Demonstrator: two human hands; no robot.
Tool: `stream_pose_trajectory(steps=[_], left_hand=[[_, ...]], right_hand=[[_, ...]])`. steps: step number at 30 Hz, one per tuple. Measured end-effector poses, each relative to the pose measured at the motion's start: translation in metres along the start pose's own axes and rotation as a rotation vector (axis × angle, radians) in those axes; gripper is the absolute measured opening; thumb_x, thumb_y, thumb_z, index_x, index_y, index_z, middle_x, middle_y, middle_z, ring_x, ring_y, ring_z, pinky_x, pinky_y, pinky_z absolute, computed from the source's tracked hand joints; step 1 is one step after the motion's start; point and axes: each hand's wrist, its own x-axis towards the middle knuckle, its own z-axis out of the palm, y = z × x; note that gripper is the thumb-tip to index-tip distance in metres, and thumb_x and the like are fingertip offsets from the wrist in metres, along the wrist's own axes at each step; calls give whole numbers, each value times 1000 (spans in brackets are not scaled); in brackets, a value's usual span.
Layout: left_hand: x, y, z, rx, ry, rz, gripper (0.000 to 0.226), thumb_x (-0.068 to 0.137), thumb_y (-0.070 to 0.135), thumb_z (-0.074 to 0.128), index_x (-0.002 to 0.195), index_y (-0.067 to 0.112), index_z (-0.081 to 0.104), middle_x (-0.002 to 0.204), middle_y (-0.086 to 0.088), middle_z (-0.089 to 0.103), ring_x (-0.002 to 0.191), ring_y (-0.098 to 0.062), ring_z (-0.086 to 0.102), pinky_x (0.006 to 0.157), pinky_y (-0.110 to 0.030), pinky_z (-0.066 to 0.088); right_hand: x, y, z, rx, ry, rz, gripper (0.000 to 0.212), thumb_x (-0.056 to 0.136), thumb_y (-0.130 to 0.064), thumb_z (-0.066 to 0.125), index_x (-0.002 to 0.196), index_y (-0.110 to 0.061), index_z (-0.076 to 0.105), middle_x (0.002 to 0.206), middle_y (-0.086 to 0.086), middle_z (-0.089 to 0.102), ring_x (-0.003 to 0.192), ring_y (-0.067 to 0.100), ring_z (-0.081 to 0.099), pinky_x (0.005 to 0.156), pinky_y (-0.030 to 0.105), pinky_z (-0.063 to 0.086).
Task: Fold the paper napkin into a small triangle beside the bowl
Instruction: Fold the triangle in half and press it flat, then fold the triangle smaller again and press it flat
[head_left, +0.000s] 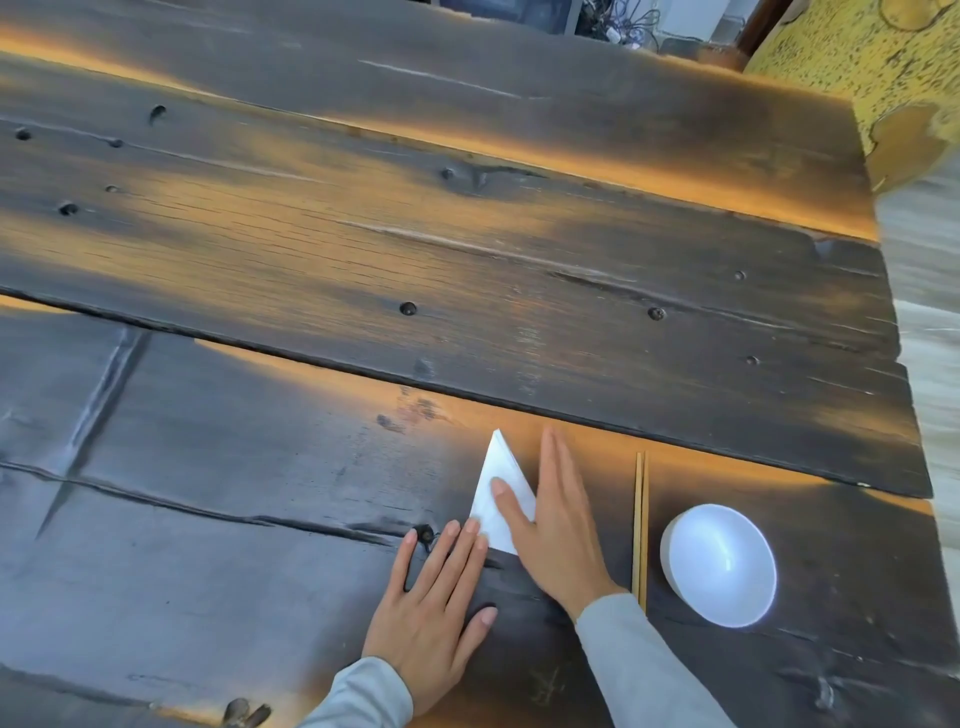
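Paper napkin (492, 466), already a white triangle with its apex pointing away from the person, lies flat on the dark plank surface (260, 467), to the left of the bowl (719, 564). Farthest from the bowl, the left hand (432, 612) lies flat with straight fingers, its tips touching the napkin's near corner. Closer to the bowl, the right hand (558, 530) presses flat along the napkin's bowl-side edge, thumb on the paper. If either palm slides, the thin layers could shift and the crease go crooked. Chopsticks (640, 530) lie between napkin and bowl, leaving little room to nudge it closer.
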Motion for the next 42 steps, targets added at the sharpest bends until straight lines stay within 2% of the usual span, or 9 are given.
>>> stream_pose_trajectory(steps=[4, 8, 11, 14, 21, 26, 31, 37, 42], left_hand=[[0, 1, -3, 1, 7, -1, 69, 100, 55, 27, 154, 12, 27, 160, -6, 32, 146, -25, 32, 113, -56, 23], [0, 1, -2, -3, 20, -7, 69, 100, 56, 26, 155, 13, 23, 161, -5, 31, 147, -24, 31, 114, -56, 22], [-1, 1, 0, -11, 33, -9, 69, 100, 54, 30, 154, 12, 27, 162, -5, 29, 148, -23, 30, 115, -56, 21], [-1, 1, 2, -14, 47, -10, 69, 100, 54, 31, 153, 11, 31, 162, -4, 28, 148, -22, 29, 117, -56, 20], [-2, -1, 2, -109, 84, -21, 71, 99, 56, 36, 155, 14, 26, 165, -2, 22, 150, -18, 24, 120, -53, 17], [0, -4, 8, -302, 306, 14, 66, 94, 41, 55, 153, 23, 33, 162, 8, 29, 147, -15, 32, 117, -49, 23], [19, 4, 1, -397, 504, 1, 48, 88, 30, 66, 136, 27, 57, 144, 16, 53, 121, -7, 51, 89, -33, 35], [40, 6, -6, -440, 506, 81, 28, 95, 30, 54, 111, 18, 73, 113, 11, 72, 102, -12, 58, 81, -28, 38], [44, 3, -10, -440, 480, 92, 23, 88, 23, 58, 98, 17, 77, 98, 10, 75, 99, -11, 59, 78, -30, 41]], right_hand=[[-35, 8, -15, -19, 90, 224, 65, 96, -58, 50, 153, -32, 29, 157, -7, 36, 139, 17, 40, 111, 36, 38], [-58, 5, -24, 6, 19, 394, 57, 93, -51, 61, 142, -27, 44, 126, -10, 60, 108, 10, 59, 94, 27, 51], [-61, 0, -26, 110, -32, 444, 44, 94, -45, 62, 132, -26, 49, 96, -16, 58, 89, 6, 58, 82, 22, 51], [-60, -5, -29, 179, -55, 474, 16, 94, -43, 63, 104, -34, 54, 88, -18, 58, 78, 4, 58, 64, 12, 43], [-65, -1, -28, 348, -94, 496, 6, 97, -32, 62, 92, -30, 65, 86, -13, 69, 79, 11, 68, 70, 21, 58], [-72, -3, -28, 665, -39, 544, 25, 96, -19, 66, 117, -30, 59, 75, -12, 77, 73, 11, 75, 64, 20, 60], [-83, -8, -28, 899, 21, 509, 30, 96, -10, 65, 117, -31, 61, 79, 5, 79, 75, 21, 77, 63, 24, 60], [-92, -4, -32, 981, 51, 495, 15, 96, -6, 64, 102, -15, 74, 80, 10, 78, 77, 26, 76, 65, 24, 59], [-97, 2, -36, 948, -44, 439, 20, 90, -7, 72, 109, -15, 71, 91, 1, 79, 86, 23, 75, 75, 26, 60]])
